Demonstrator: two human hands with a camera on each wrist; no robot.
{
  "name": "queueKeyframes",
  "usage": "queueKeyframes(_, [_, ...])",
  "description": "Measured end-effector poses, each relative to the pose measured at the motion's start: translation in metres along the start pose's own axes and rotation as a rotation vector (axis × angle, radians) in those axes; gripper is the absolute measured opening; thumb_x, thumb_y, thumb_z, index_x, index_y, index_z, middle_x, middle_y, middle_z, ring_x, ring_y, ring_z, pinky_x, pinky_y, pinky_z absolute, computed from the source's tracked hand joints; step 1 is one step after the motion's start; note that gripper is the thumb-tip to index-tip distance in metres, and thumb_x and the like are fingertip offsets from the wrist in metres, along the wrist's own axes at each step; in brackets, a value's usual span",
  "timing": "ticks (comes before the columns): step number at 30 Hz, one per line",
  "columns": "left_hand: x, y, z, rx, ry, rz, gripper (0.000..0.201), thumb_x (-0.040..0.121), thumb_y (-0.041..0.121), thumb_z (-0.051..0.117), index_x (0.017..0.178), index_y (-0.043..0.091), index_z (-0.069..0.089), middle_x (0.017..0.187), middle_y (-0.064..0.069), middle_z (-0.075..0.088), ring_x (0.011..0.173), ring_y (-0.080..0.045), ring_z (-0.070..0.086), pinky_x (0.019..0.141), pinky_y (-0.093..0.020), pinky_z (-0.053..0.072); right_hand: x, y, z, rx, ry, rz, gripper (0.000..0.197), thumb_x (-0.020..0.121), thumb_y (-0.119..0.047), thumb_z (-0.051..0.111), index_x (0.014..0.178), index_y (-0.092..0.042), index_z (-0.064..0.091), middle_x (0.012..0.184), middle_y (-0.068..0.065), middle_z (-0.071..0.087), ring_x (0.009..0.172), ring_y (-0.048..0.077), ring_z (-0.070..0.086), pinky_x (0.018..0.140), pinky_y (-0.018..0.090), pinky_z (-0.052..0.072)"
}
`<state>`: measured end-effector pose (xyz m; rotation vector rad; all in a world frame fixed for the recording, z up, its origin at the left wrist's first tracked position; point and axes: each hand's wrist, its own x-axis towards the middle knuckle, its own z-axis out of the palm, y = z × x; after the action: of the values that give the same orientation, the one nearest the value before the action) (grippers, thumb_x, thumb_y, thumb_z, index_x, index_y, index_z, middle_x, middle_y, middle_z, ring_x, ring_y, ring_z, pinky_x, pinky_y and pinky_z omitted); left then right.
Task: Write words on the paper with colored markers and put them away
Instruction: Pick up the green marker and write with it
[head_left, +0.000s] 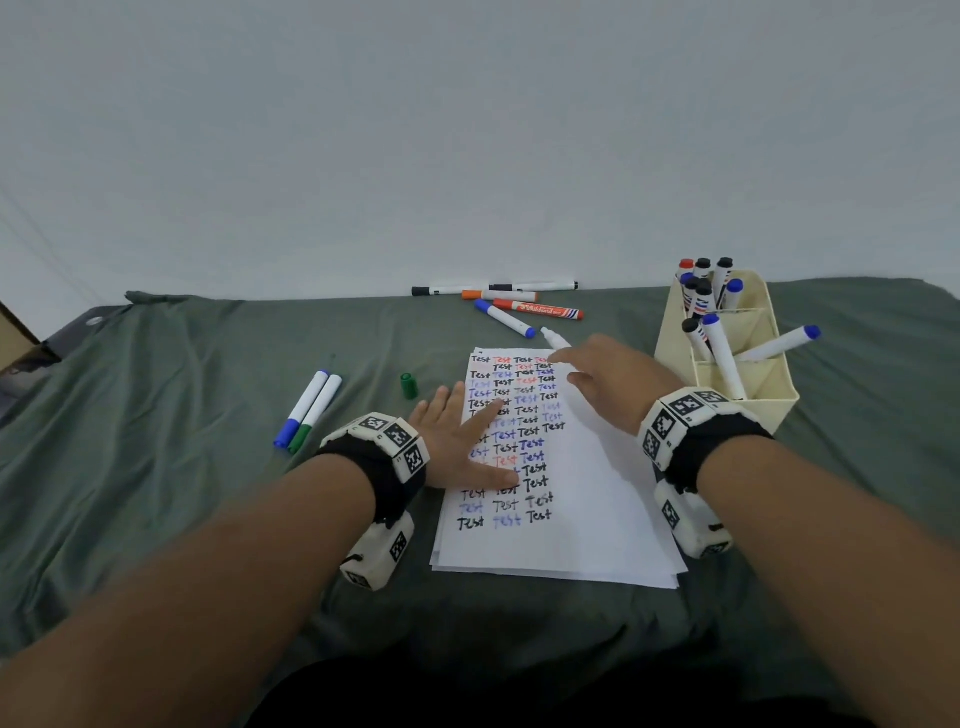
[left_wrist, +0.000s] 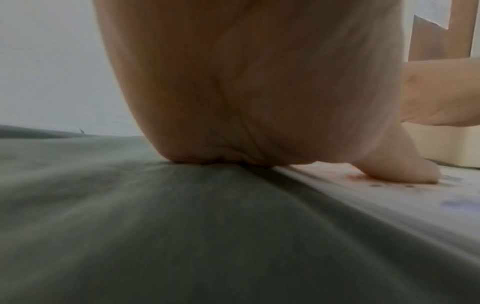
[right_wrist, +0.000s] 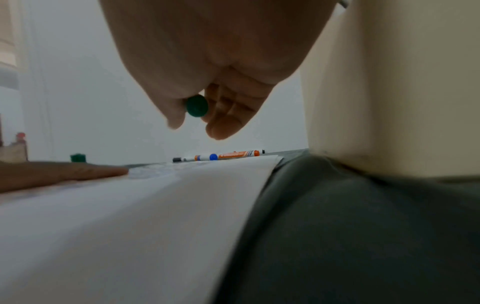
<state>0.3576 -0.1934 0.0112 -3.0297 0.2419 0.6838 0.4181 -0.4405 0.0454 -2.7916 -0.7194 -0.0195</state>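
Green cloth is spread over the work surface against a plain pale wall, with the paper lying on it and the cream marker holder just beside the sheet's right edge. Main risk, as judged: the uncapped green marker is held loosely in the right hand above the top of the sheet, so a slip could smear the rows of "Test" already written or stain the cloth. The green cap stands apart on the cloth left of the sheet; if it is knocked it could roll off, and the tip would dry out if left uncapped. The soft, wrinkled cloth could also let the sheet shift if the pinning pressure is eased. Pose: the left hand is laid flat, fingers straight and spread, thumb and index pressed on the sheet's left part, heel on the cloth. The right hand is raised clear of the sheet, wrist near the holder, fingers and thumb curled around the marker barrel, green end seen in the right wrist view.
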Motion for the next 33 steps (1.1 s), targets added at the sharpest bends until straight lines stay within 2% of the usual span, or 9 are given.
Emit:
queueKeyframes(3, [0.001,-0.001,0.000,-0.009,-0.007,0.002,0.122,0.050,0.105,0.026,0.146,0.049,-0.023,0.161,-0.008,-0.028,0.149,-0.032,-0.021,0.119,-0.051,-0.006,-0.004,-0.001,-0.007,0.080,0.012,-0.017,0.066,0.095,-0.044,0.066,0.152,-0.037,0.036,0.135,-0.002,0.043,0.110,0.017,0.053,0.093,0.034,0.047])
queueKeyframes(6, [0.002,-0.001,-0.001,-0.002,-0.004,0.004,0.123,0.049,0.106,0.026,0.147,0.049,-0.022,0.161,-0.008,-0.027,0.149,-0.031,-0.020,0.119,-0.052,-0.005,-0.008,-0.005,-0.018,0.214,0.048,-0.052,0.094,0.076,-0.043,0.086,0.153,-0.038,0.032,0.126,-0.008,0.043,0.101,0.009,0.047,0.086,0.024,0.043])
queueKeyframes(9, [0.001,-0.001,-0.002,-0.008,-0.010,0.003,0.126,0.045,0.107,0.025,0.147,0.049,-0.022,0.161,-0.007,-0.027,0.150,-0.031,-0.020,0.119,-0.052,-0.005,-0.011,-0.008,-0.023,0.517,0.195,-0.012,0.063,0.081,-0.027,0.084,0.133,-0.046,0.053,0.106,-0.003,0.061,0.077,0.010,0.055,0.068,0.016,0.049])
queueKeyframes(13, [-0.001,0.000,-0.003,-0.010,-0.008,0.001,0.125,0.046,0.107,0.026,0.147,0.049,-0.021,0.162,-0.007,-0.026,0.150,-0.031,-0.020,0.120,-0.052,-0.006,-0.017,-0.017,-0.010,1.344,0.312,0.182,0.008,0.093,-0.025,0.072,0.098,-0.028,0.078,0.079,0.002,0.062,0.059,0.011,0.050,0.058,0.028,0.050])
queueKeyframes(18, [-0.001,0.001,-0.001,-0.024,-0.001,-0.005,0.130,0.040,0.108,0.022,0.148,0.049,-0.019,0.162,-0.006,-0.027,0.149,-0.030,-0.020,0.120,-0.053,-0.006,-0.028,-0.021,0.026,1.835,0.384,0.452,0.012,0.095,-0.020,0.071,0.091,-0.009,0.071,0.077,0.004,0.070,0.063,0.013,0.063,0.061,0.021,0.057])
queueKeyframes(20, [0.000,0.001,-0.001,-0.028,0.000,-0.007,0.132,0.036,0.110,0.020,0.148,0.049,-0.019,0.162,-0.005,-0.026,0.150,-0.030,-0.020,0.120,-0.053,-0.006,-0.032,-0.020,0.037,1.845,0.402,0.467,0.005,0.092,-0.005,0.071,0.089,-0.007,0.068,0.081,0.007,0.070,0.068,0.013,0.068,0.064,0.020,0.059])
queueKeyframes(23, [0.001,0.001,0.000,-0.031,0.008,-0.011,0.129,0.040,0.109,0.024,0.148,0.050,-0.018,0.162,-0.005,-0.026,0.150,-0.030,-0.020,0.120,-0.054,-0.006,-0.035,-0.017,0.045,1.712,0.361,0.410,0.022,0.083,0.008,0.075,0.075,-0.012,0.069,0.074,0.011,0.068,0.060,0.016,0.066,0.058,0.021,0.057])
queueKeyframes(27, [0.002,0.001,0.001,-0.025,0.019,-0.017,0.122,0.051,0.105,0.030,0.148,0.049,-0.018,0.162,-0.006,-0.025,0.150,-0.030,-0.020,0.120,-0.054,-0.006,-0.036,-0.019,0.046,1.406,0.303,0.332,0.030,0.073,-0.001,0.078,0.059,-0.024,0.065,0.060,0.008,0.063,0.049,0.016,0.058,0.047,0.022,0.046])
queueKeyframes(33, [0.001,0.001,0.001,-0.028,0.018,-0.018,0.123,0.051,0.104,0.031,0.149,0.048,-0.018,0.162,-0.006,-0.026,0.150,-0.030,-0.020,0.120,-0.053,-0.007,-0.036,-0.019,0.048,1.210,0.300,0.302,0.020,0.067,-0.010,0.078,0.059,-0.023,0.064,0.056,0.004,0.061,0.051,0.016,0.056,0.049,0.024,0.044])
